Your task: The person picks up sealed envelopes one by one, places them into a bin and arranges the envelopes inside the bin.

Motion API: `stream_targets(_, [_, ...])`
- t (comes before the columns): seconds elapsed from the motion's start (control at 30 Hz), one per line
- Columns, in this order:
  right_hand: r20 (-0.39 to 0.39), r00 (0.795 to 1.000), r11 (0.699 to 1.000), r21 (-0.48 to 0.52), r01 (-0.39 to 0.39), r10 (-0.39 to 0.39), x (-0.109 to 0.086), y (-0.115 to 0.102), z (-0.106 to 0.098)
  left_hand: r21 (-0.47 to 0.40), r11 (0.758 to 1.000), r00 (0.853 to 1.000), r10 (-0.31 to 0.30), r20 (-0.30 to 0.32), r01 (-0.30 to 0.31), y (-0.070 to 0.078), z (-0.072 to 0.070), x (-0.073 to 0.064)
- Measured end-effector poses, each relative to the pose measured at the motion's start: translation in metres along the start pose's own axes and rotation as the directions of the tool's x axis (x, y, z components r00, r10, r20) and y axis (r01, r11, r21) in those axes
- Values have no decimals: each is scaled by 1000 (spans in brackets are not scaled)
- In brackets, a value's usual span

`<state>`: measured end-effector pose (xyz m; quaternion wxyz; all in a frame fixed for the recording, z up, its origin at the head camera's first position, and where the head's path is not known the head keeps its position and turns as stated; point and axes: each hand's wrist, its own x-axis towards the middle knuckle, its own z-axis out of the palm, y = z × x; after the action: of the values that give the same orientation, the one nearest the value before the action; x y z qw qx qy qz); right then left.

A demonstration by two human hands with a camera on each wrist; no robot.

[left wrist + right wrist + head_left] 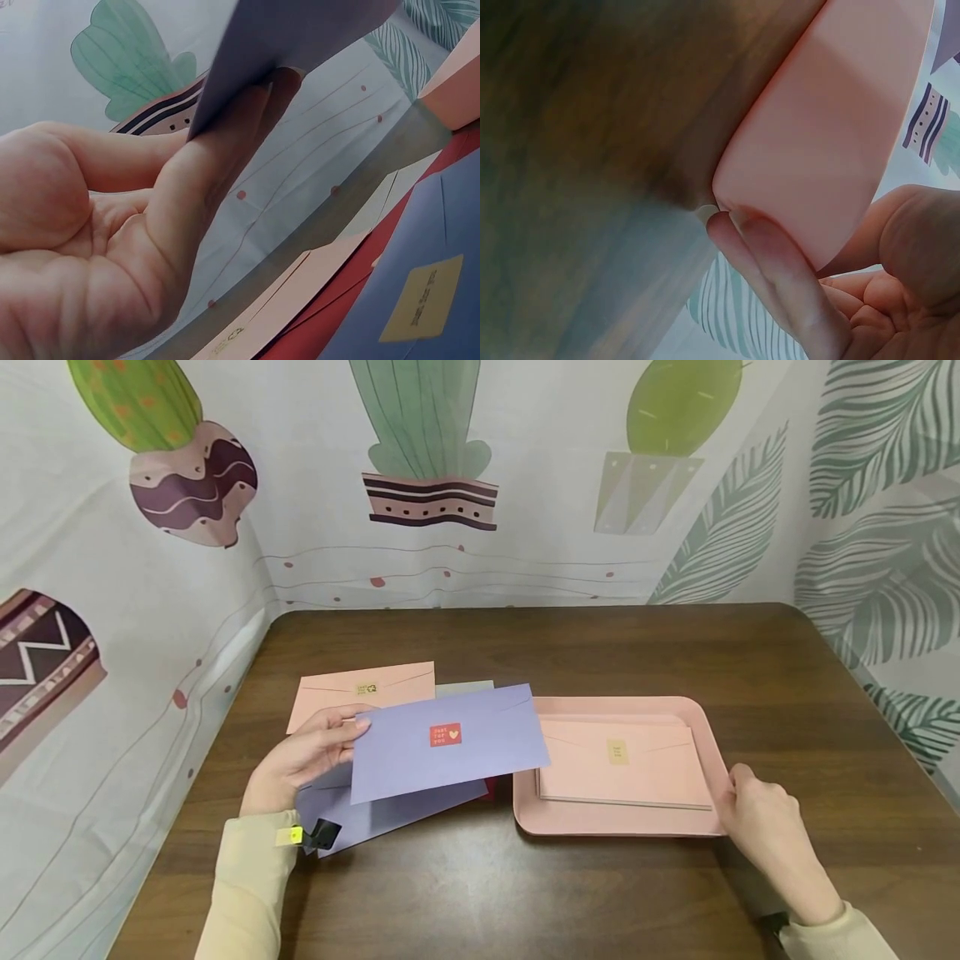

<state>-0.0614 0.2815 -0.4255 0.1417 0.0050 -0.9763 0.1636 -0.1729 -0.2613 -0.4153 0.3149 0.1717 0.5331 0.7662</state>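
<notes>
My left hand [318, 747] pinches a lavender envelope [450, 752] by its left end, raised above the table, thumb on top. A red sticker with a heart sits on that envelope's middle. Beneath it lie another purple envelope [405, 818] and, farther back, a pink envelope [322, 689]. At the right, my right hand [768, 822] grips the right rim of a pink tray [622, 824]; the right wrist view shows fingers [780, 255] against the tray's side. Inside the tray is a stack of envelopes with a pink envelope [585, 777] uppermost. The lavender envelope's right end overlaps the tray's left rim.
Also in the left pile are a pale green envelope [472, 685] and a red envelope [315, 315], largely covered. The brown table [510, 893] has rounded back corners. A cactus-print cloth [547, 460] hangs behind it and along its left side.
</notes>
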Motion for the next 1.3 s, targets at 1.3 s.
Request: stream_targets(1.3, [-40, 999, 1000, -5, 22, -22, 1, 1, 3, -11, 997, 994, -79, 82, 80, -8, 33, 55])
